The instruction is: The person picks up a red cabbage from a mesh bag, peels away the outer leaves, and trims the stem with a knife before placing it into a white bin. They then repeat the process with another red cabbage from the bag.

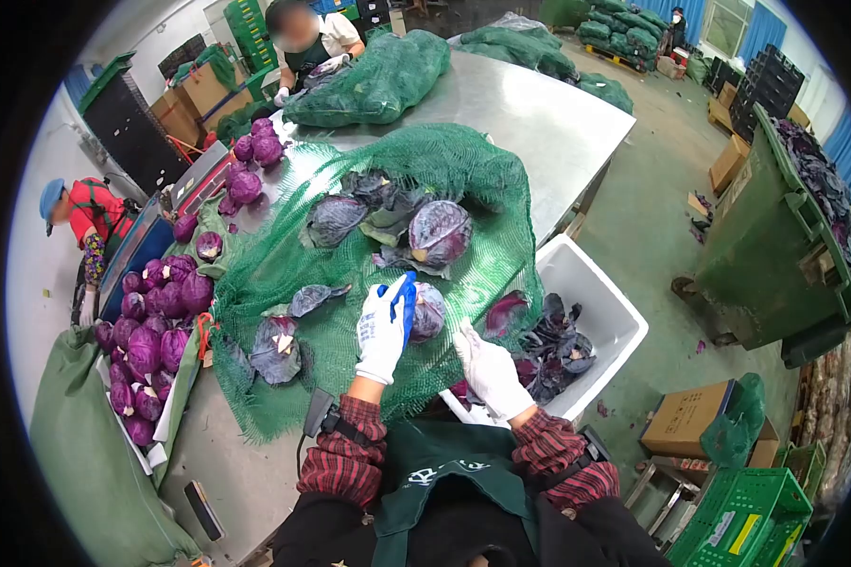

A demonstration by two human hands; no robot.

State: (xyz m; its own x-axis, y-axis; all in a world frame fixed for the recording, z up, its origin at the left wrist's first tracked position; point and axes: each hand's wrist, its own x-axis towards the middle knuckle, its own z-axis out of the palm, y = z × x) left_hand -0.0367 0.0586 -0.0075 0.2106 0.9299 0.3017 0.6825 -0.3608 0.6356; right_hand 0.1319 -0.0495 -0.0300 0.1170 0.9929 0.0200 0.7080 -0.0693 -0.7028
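Observation:
My left hand [384, 329], in a white and blue glove, holds the left side of a red cabbage [429, 313] resting on green mesh netting [345, 364]. Apart from that cabbage, my right hand [492, 370], in a white glove, is stretched out flat beside the white bin [622, 345], with nothing visible in it. Loose dark leaves [560, 345] lie in the bin. Farther up the netting sits a larger cabbage [441, 232] among wilted outer leaves. Another leafy head [276, 350] lies left of my left hand, near a loose leaf [317, 300].
Trimmed purple cabbages [151, 321] are piled on the left. Across the metal table [563, 118], a co-worker [314, 42] stands by a full mesh sack [378, 80]. Another person [95, 213] is at far left. A green wheeled bin [775, 255] and green crate [742, 520] stand right.

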